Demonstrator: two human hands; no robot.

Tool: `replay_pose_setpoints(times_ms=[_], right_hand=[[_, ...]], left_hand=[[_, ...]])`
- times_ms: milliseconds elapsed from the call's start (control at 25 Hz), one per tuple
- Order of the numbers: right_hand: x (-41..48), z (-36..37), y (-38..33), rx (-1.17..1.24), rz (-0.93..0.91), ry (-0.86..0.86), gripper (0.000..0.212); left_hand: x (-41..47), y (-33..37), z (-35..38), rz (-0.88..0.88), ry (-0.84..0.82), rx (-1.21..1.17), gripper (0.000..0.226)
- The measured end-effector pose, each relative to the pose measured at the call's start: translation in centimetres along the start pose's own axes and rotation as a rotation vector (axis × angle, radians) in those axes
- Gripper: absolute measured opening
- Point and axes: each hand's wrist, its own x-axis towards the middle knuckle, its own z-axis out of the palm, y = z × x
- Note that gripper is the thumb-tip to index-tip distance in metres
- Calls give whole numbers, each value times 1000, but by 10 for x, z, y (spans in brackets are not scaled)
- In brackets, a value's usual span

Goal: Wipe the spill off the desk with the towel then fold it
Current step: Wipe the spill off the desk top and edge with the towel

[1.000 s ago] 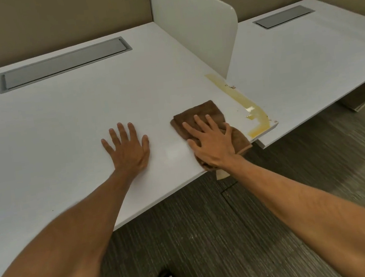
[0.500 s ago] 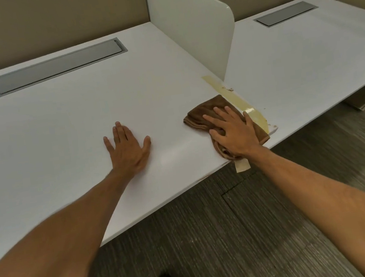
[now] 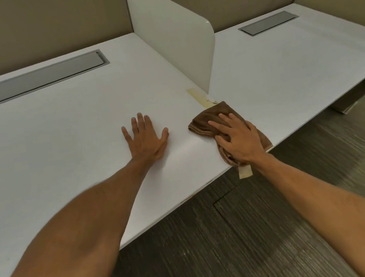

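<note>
A brown towel [image 3: 211, 117] lies bunched on the white desk [image 3: 72, 134] near its front right corner. My right hand [image 3: 237, 139] presses flat on top of the towel, fingers spread. A yellowish spill streak [image 3: 199, 96] shows just beyond the towel, by the foot of the divider; the rest of it is hidden under the cloth. A pale tag [image 3: 245, 172] hangs off the desk edge below my wrist. My left hand [image 3: 146, 140] rests flat on the bare desk, palm down, left of the towel.
A white divider panel [image 3: 173, 37] stands between this desk and the neighbouring desk [image 3: 294, 60]. Grey cable flaps [image 3: 35, 82] sit at the back of each desk. Beige partition walls rise behind. Dark carpet [image 3: 237, 247] lies below the front edge.
My right hand has slid the towel rightward and away from me over the yellow streak, covering most of it. My left hand has stayed flat in place.
</note>
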Motion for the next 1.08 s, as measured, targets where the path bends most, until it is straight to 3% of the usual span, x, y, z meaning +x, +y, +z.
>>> replay_pose_setpoints(times_ms=[280,600,880,1080], right_hand=[[-22,14,-21,-39,14,66,52],[65,8,-38,9,122,5,52],[26,12,-32,-57,29,27,53],[62,11,-34,-69,-35,-7,53]], left_hand=[[3,-5,3,-5,-10,5,83],[5,-4,5,4,6,18,83],[2,-3,3,21,-12,20,82],[6,-4,5,16,-7,18,82]])
